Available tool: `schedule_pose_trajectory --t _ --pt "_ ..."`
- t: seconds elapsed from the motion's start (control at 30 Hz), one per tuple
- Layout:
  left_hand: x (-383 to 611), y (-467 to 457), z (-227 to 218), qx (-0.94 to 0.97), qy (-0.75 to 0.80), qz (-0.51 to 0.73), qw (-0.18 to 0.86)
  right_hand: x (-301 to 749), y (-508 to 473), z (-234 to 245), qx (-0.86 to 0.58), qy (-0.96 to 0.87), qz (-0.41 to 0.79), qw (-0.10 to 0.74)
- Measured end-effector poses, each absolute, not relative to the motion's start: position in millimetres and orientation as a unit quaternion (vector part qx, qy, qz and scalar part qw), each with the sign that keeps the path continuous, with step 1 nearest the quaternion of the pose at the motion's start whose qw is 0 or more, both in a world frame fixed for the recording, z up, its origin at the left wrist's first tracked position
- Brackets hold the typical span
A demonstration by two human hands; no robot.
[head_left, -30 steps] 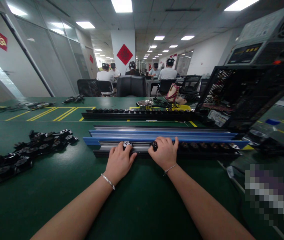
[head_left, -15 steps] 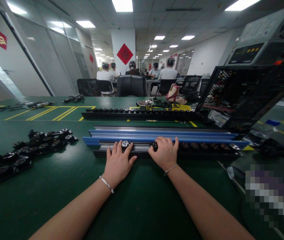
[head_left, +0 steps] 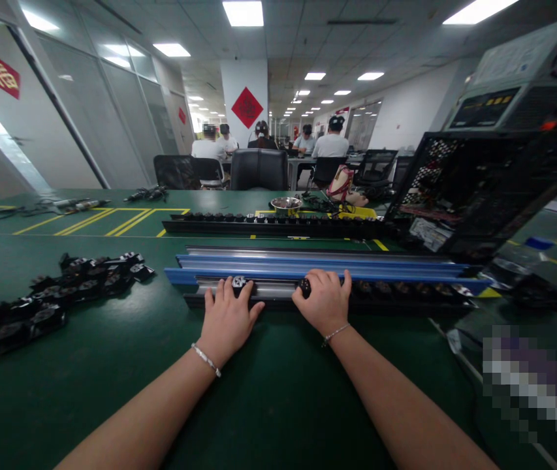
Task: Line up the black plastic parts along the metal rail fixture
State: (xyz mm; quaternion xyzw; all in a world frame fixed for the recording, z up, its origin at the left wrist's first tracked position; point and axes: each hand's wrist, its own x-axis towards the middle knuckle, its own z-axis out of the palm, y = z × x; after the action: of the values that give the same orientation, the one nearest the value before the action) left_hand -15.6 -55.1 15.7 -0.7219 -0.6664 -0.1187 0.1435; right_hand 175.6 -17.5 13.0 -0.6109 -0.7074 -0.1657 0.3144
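The long blk rail (head_left: pixel 281 290) lies on the green counter (head_left: pixel 278 385), w/ both hands at its near side, a bit apart from each other. L hand (head_left: pixel 226 323) spreads over the rail's L part, fingers on or by a blk & white pc (head_left: pixel 239 282) sitting in the rail; can't tell if it grips it. R hand (head_left: pixel 326 301) curls round a small blk pc (head_left: pixel 304 287) in the rail, near its mid. More dark round pcs (head_left: pixel 405 288) sit in a row in the rail's R part. Just behind the rail are blue strips (head_left: pixel 327 268). Farther behind it is a 2nd blk rail (head_left: pixel 268 226), then a shiny bowl (head_left: pixel 286 204). L of the rail lies a pile of blk pcs (head_left: pixel 92 277). Behind it to the R stands a big dark PC case (head_left: pixel 498 176).
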Motion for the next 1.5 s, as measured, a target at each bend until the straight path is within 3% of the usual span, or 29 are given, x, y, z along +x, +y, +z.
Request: schedule_pose_trajectory --t 0.43,0.73,1.5 --pt "-26 -46 21 -0.689 -0.701 -0.120 0.138 177 -16 12 -0.605 -0.708 -0.161 0.326" --pt "-43 -29 21 -0.635 -0.738 -0.201 0.104 177 -17 13 -0.608 -0.707 -0.158 0.325" --pt "-64 -14 23 -0.585 -0.788 -0.170 0.088 178 -16 10 -0.601 -0.708 -0.163 0.334"
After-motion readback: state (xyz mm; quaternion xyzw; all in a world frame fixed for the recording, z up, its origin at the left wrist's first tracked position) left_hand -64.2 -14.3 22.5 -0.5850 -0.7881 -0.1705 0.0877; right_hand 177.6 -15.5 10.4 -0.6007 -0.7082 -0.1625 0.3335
